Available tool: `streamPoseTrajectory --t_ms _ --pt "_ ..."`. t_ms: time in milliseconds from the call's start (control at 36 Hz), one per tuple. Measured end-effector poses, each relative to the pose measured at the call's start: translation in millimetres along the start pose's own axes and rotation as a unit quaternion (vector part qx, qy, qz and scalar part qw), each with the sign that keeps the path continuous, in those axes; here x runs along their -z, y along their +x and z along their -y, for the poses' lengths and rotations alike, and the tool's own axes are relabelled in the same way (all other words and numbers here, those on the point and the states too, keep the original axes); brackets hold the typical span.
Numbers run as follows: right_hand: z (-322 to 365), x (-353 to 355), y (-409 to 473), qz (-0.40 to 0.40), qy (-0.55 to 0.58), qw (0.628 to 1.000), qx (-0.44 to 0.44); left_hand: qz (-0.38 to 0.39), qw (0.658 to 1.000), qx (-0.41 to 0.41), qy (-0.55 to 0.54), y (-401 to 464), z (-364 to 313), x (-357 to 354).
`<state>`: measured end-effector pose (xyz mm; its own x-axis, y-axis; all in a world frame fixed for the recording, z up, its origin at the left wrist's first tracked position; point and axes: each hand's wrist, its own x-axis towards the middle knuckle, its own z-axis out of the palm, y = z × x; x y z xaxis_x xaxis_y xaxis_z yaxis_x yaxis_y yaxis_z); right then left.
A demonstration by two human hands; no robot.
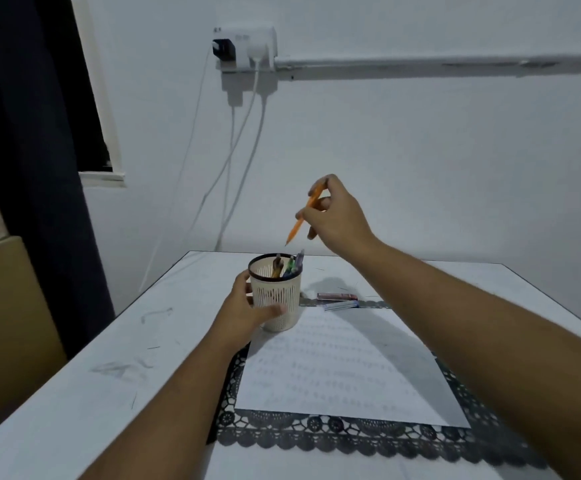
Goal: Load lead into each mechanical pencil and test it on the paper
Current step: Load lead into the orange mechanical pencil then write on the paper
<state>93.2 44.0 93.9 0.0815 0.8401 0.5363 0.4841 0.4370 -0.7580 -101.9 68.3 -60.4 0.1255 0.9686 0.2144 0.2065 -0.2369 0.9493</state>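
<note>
Mechanical pencils (291, 266) stand in a pen cup (275, 292) at the paper's (344, 368) 11 o'clock corner; the left hand (244, 315) wraps it. Above, at 12 o'clock, the right hand (336, 216), wrist raised, pinches an orange pencil (299, 223), tip down.

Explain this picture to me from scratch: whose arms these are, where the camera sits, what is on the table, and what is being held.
There is no machine here. A person wears a wide-angle camera on the head, looking forward and down, so both arms reach in from below. The left hand grips a white slotted pen cup that holds several pencils or pens. The right hand is raised above the cup and pinches an orange mechanical pencil, tip pointing down. On the white table lies a dark lace mat with a sheet of paper on it. Behind the paper lie two small flat cases, probably lead refills. Cables hang from a wall socket.
</note>
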Motion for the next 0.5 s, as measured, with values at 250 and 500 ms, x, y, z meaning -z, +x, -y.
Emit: streamPoseTrajectory --t_ms 250,500 --pt "-18 -38 10 0.071 -0.132 0.989 -0.018 0.006 1.000 0.005 0.015 3 4 2" --pt "-27 -44 12 0.093 -0.118 0.988 -0.035 0.006 1.000 0.004 0.025 1 1 3"
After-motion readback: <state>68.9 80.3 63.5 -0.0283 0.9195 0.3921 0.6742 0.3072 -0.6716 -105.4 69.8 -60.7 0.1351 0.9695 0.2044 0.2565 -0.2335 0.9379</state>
